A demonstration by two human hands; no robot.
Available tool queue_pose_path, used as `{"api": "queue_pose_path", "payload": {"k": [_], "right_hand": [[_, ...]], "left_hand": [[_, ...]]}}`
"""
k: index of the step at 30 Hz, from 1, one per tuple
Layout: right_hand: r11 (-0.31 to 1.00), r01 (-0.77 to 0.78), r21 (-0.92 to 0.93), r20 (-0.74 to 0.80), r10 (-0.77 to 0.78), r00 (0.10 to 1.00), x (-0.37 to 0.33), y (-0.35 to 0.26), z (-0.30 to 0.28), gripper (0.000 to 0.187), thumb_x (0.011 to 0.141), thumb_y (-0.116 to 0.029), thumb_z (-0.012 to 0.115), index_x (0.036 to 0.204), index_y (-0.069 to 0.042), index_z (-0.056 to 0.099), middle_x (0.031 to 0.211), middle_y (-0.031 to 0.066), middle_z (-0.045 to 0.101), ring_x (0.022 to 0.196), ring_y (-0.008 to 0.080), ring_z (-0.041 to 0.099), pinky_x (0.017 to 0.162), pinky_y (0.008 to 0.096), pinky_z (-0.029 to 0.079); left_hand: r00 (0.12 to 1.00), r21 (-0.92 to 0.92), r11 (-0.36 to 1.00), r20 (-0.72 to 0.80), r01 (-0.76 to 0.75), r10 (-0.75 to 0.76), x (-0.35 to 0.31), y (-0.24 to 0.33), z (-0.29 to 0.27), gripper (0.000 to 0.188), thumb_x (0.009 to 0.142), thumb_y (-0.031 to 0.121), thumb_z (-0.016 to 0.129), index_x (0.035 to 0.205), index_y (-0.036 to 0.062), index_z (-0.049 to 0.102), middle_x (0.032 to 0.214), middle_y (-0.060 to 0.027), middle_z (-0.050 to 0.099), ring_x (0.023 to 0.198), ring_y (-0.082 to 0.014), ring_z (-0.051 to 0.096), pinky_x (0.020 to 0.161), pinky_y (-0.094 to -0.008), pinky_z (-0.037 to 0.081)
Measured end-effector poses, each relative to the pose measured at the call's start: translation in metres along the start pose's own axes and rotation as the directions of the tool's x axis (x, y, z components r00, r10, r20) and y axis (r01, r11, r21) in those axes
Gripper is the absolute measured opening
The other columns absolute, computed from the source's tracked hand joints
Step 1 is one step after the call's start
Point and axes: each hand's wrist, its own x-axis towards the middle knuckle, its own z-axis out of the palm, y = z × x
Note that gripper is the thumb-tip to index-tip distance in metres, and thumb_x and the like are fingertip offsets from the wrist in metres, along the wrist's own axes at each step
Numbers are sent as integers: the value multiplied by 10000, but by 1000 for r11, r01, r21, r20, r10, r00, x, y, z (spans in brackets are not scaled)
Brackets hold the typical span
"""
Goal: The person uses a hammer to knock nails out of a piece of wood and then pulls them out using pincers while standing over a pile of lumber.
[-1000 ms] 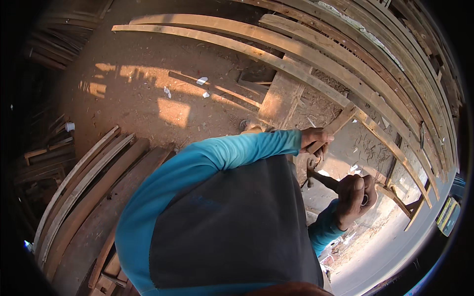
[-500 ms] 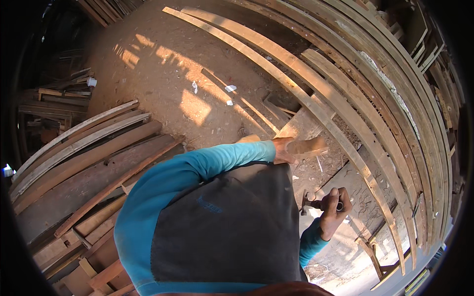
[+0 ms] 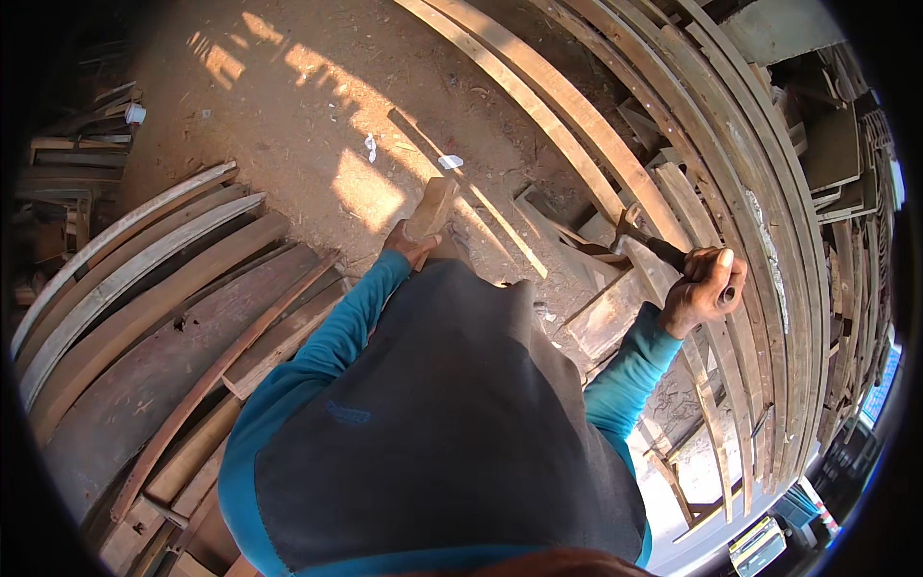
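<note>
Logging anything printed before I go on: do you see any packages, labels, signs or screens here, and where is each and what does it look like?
Small emblem: on the teal sleeve, left upper arm; dark blue, blurred.
Yellow-and-white boxy thing: lower right rim; rectangular, too small to tell whether it is a package.
White scraps: on the dirt floor beyond the left hand; crumpled, plain.
No screens or signs show.

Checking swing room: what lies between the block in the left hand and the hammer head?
In the head view, between the wood block and hammer head: sunlit dirt floor and loose offcuts.
</note>
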Motion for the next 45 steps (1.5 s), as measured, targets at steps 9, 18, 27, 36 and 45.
{"api": "queue_pose_path", "payload": {"k": [9,18,27,36,45], "right_hand": [[968,-79,-239,190,126,974,0,8,139,335,1000,-185,632,726,-39,507,575,22,518,502,83,452,468,269,344],[925,299,236,931,-303,202,8,27,311,208,729,-55,769,761,-76,564,650,88,556,605,299,603,557,408,465],[902,303,307,951,-302,-63,-12,61,399,333,700,-137,790,969,-93,599,816,91,652,783,309,679,654,435,521],[865,300,402,909,-339,-241,-41,64,422,208,825,-161,651,1016,-92,605,745,72,605,731,274,675,614,416,514],[895,90,437,891,-418,-175,13,60,443,220,801,-150,756,980,-84,647,730,55,603,655,244,656,555,377,515]], "left_hand": [[972,-282,958,-233,-45,-23,69,-58,-86,763,704,458,865,1215,-35,586,1091,-187,700,966,-261,684,886,-373,548],[942,-569,812,-328,-134,-75,107,38,-103,630,768,358,838,1211,-15,590,1053,-122,686,924,-216,666,849,-340,538],[878,-711,633,-468,-306,-101,168,145,-122,608,793,354,840,1218,-4,593,1075,-105,674,925,-202,644,826,-340,531],[811,-630,695,-574,-345,-117,293,252,-142,1119,733,427,870,1508,-65,229,1349,-235,571,1225,-314,578,1027,-392,486],[814,-646,632,-579,-428,-40,327,271,-104,793,710,75,886,1267,-13,329,1138,-169,620,1035,-260,649,902,-382,572]]}}
